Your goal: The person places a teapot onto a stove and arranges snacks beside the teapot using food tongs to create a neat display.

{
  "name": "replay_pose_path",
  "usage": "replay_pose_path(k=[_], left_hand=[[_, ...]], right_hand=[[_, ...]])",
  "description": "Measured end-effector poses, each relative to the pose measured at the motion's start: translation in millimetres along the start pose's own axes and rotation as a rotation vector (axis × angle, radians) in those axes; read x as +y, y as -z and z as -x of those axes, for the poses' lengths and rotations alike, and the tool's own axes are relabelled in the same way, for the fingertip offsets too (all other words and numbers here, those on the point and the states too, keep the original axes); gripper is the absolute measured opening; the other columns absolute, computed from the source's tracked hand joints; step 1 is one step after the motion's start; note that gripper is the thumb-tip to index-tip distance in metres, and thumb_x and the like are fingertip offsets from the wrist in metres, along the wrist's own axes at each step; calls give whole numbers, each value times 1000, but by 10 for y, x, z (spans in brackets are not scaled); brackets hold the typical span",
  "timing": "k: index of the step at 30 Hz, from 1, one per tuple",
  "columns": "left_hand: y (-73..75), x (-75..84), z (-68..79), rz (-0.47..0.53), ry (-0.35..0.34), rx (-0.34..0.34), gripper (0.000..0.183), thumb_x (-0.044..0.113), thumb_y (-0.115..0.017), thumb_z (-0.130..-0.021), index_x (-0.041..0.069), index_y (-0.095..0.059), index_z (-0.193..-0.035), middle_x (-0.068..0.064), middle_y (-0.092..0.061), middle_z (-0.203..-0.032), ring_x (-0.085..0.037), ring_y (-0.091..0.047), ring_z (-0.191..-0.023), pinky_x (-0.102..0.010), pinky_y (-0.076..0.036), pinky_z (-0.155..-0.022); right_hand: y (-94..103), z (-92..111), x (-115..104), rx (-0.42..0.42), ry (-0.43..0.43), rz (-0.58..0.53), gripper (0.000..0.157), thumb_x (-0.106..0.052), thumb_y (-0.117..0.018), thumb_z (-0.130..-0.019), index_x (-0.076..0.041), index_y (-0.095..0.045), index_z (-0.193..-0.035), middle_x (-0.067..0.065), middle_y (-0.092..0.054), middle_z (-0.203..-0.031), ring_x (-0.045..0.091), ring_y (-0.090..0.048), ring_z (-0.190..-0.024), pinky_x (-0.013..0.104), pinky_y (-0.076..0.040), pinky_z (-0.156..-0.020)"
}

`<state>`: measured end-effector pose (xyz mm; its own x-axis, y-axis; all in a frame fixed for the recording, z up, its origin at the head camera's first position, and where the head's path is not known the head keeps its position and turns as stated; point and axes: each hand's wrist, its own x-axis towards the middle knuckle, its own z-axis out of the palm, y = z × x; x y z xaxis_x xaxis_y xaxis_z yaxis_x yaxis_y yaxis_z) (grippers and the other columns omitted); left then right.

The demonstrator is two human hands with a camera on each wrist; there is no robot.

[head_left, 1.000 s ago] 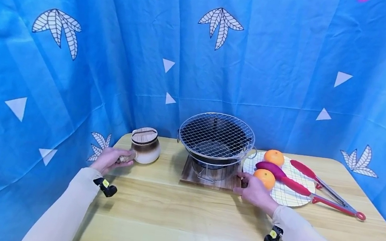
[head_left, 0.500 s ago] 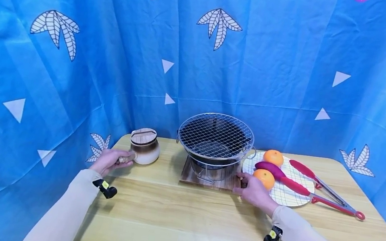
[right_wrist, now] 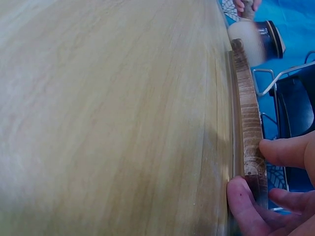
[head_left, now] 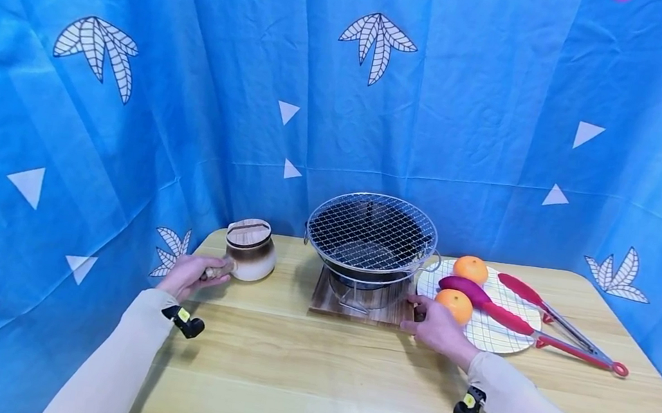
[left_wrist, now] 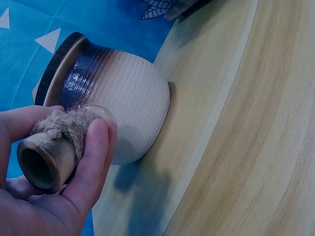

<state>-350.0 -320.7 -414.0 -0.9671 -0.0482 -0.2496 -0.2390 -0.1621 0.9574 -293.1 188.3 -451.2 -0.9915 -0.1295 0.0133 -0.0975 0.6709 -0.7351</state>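
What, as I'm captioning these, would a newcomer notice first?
Probably the round mesh grill on its wooden board, near the back of the table. Then, to its right, red tongs lying partly over a plate with two oranges. At far left, the left hand grips a lidded pot by its handle.

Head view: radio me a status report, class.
Left grip holds lidded brown-and-white pot by handle. Right grip holds brown wooden board. Possibly in the way: round wire-mesh grill atop board.

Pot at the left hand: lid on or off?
On: in the head view, the wooden lid covers the mouth of the pot, whose handle the left hand grips.
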Motion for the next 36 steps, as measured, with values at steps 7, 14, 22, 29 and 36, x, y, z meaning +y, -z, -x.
replay_pose_path(k=[7,14,22,29,36], left_hand=[[-28,-4,-10,13,0,2,48,-6,-65,-92,-11,-44,-136,-8,-70,-95,-20,-74,-89,-34,-60,-93],[-53,30,-31,21,22,15,53,-5,-65,-92,-10,-41,-139,-9,-67,-98,-21,-74,-90,-32,-60,-92],[-66,83,-5,53,30,-5,52,-5,-64,-93,-9,-41,-139,-9,-70,-97,-23,-74,-93,-32,-59,-95],[-73,139,20,42,20,-18,27,-3,-65,-93,-4,-57,-119,-11,-73,-95,-24,-75,-89,-32,-60,-91],[-120,211,44,36,-9,-42,28,-3,-66,-93,-4,-55,-119,-10,-74,-97,-24,-75,-94,-31,-60,-91]], right_hand=[[5,3,2,-4,11,5,63,-14,-78,-86,-5,-53,-143,24,-63,-129,27,-62,-95,31,-54,-59],[31,-13,-16,-7,12,19,64,-17,-79,-86,-5,-52,-143,22,-64,-127,26,-62,-92,31,-53,-58],[41,-22,-32,-6,27,31,63,-15,-78,-85,-5,-53,-142,22,-64,-127,26,-62,-95,30,-53,-63],[15,-30,-13,-13,17,12,63,-14,-78,-85,-5,-53,-143,23,-64,-128,25,-64,-91,30,-55,-60],[13,-15,5,-16,12,9,65,-16,-79,-85,-5,-53,-143,23,-64,-127,26,-62,-93,31,-53,-58]])
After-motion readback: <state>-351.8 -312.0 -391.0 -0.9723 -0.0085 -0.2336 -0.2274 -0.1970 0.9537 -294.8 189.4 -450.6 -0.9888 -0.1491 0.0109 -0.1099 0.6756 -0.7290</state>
